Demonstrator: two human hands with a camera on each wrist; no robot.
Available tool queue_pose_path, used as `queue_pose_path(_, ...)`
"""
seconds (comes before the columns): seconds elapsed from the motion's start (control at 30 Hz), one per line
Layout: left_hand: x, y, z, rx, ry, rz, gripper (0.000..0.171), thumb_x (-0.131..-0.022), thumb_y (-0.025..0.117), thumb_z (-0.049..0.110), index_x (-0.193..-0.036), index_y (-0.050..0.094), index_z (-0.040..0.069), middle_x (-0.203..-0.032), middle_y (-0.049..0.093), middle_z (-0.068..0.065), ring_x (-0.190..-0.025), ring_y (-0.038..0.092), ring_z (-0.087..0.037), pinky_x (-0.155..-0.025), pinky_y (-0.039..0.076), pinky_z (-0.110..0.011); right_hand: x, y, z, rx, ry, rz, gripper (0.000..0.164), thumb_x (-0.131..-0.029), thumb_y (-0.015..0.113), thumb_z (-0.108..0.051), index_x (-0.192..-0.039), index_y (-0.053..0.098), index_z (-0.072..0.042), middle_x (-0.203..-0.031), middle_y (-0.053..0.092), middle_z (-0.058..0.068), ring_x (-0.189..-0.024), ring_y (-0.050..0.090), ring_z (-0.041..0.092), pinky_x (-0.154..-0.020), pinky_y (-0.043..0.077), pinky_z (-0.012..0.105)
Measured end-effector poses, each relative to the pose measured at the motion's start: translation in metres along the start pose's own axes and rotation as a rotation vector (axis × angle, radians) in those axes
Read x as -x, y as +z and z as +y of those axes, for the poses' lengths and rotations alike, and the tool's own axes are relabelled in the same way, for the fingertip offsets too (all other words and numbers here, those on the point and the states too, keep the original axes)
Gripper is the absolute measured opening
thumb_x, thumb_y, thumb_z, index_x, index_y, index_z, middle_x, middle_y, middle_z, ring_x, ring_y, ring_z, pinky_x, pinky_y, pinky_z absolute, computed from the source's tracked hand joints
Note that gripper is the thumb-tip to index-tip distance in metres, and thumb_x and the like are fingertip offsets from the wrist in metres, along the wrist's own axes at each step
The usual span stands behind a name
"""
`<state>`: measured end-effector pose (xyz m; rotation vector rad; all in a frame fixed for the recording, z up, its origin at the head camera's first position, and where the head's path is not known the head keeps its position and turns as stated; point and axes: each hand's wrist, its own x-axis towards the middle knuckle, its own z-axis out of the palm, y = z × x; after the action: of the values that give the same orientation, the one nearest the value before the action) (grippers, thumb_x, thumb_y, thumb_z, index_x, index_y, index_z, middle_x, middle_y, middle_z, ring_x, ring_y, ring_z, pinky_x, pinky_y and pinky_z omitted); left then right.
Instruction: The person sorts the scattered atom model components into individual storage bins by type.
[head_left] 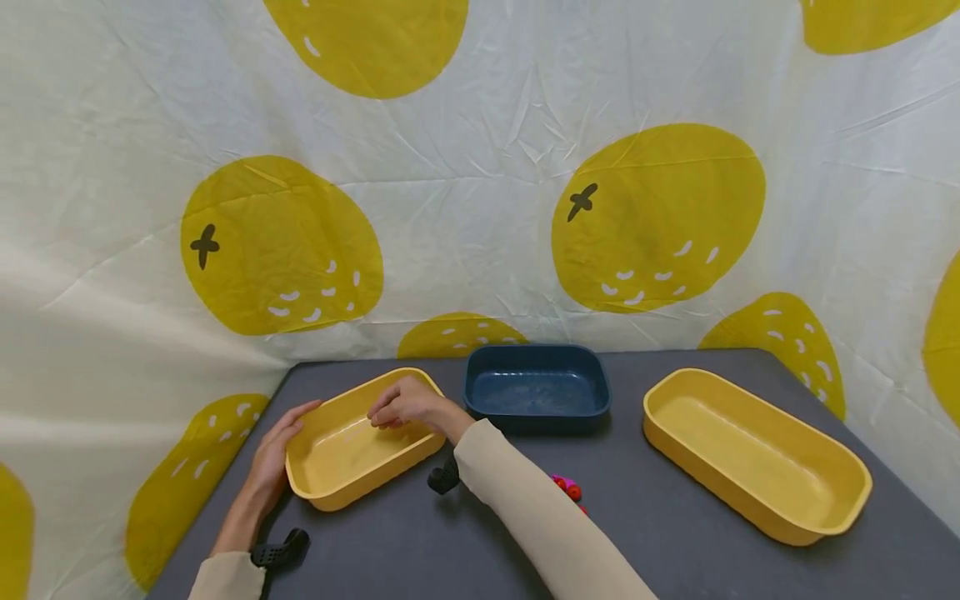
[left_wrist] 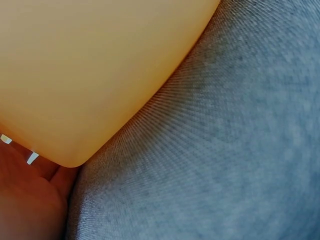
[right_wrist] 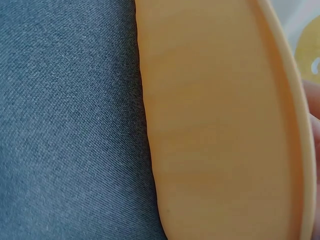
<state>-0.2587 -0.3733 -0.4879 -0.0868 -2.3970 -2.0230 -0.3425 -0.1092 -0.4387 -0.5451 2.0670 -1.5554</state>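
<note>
On the left of the table stands a yellow rectangular tray (head_left: 352, 487). My left hand (head_left: 272, 454) lies along its left end, fingers extended against the outer wall. In the left wrist view the palm (left_wrist: 30, 195) shows under the tray's blurred side. My right hand (head_left: 408, 404) is above the tray's inside, fingers bent toward the thumb; whether anything small is between them is hidden. The right wrist view is filled by the tray's outer wall (right_wrist: 215, 120), with parts of fingers (right_wrist: 312, 107) beyond the rim.
A dark blue tray (head_left: 536, 421) stands at the back middle, and a second yellow tray (head_left: 750, 492) at the right. Small red and pink objects (head_left: 573, 492) lie on the grey table (head_left: 420, 550), partly behind my right forearm. A lemon-print cloth (head_left: 480, 233) hangs behind.
</note>
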Motion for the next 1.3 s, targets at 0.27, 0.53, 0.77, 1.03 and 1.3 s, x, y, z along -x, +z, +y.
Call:
queue_pose_path(0.27, 0.000, 0.000, 0.001, 0.013, 0.000, 0.006, 0.052, -0.115, 0.028, 0.032, -0.161, 0.035, 0.009, -0.166, 0.030, -0.017, -0.129, 0.050, 0.006, -0.099, 0.047, -0.011, -0.004, 0.001, 0.004, 0.031, 0.010, -0.008, 0.012, -0.091, 0.078, -0.008, -0.099, 0.081, 0.000, -0.089, 0.079, 0.009, -0.080, 0.072, 0.019, -0.077, 0.060, 0.034)
queue_pose_path(0.53, 0.000, 0.001, 0.001, 0.015, 0.003, 0.013, 0.052, -0.115, 0.029, 0.033, -0.160, 0.036, 0.009, -0.166, 0.031, -0.017, -0.128, 0.050, 0.007, -0.100, 0.046, -0.010, -0.008, 0.003, 0.008, 0.038, 0.013, -0.009, 0.008, -0.087, 0.079, -0.001, -0.094, 0.080, 0.002, -0.083, 0.078, 0.010, -0.071, 0.070, 0.017, -0.068, 0.058, 0.028)
queue_pose_path(0.77, 0.000, 0.000, -0.001, 0.011, -0.003, 0.010, 0.052, -0.115, 0.029, 0.032, -0.161, 0.036, 0.010, -0.164, 0.034, -0.011, -0.128, 0.050, 0.008, -0.100, 0.047, -0.010, -0.007, 0.007, 0.007, 0.052, 0.042, -0.036, 0.005, -0.087, 0.078, 0.003, -0.091, 0.079, 0.006, -0.080, 0.077, 0.013, -0.062, 0.068, 0.016, -0.062, 0.059, 0.026)
queue_pose_path(1.03, 0.000, 0.001, -0.001, 0.016, 0.005, 0.017, 0.053, -0.115, 0.028, 0.033, -0.161, 0.035, 0.008, -0.165, 0.034, -0.011, -0.129, 0.050, 0.009, -0.100, 0.046, -0.010, -0.006, 0.010, 0.005, 0.156, 0.014, -0.045, 0.005, -0.088, 0.078, 0.000, -0.089, 0.080, 0.004, -0.079, 0.076, 0.014, -0.063, 0.065, 0.015, -0.067, 0.061, 0.030)
queue_pose_path(1.3, 0.000, 0.003, -0.002, 0.005, -0.002, 0.021, 0.053, -0.115, 0.026, 0.036, -0.161, 0.036, 0.011, -0.167, 0.029, -0.015, -0.130, 0.047, 0.009, -0.101, 0.045, -0.009, -0.004, 0.011, 0.007, 0.214, -0.016, -0.043, 0.006, -0.087, 0.079, 0.001, -0.089, 0.079, 0.007, -0.073, 0.072, 0.013, -0.059, 0.056, 0.017, -0.057, 0.049, 0.023)
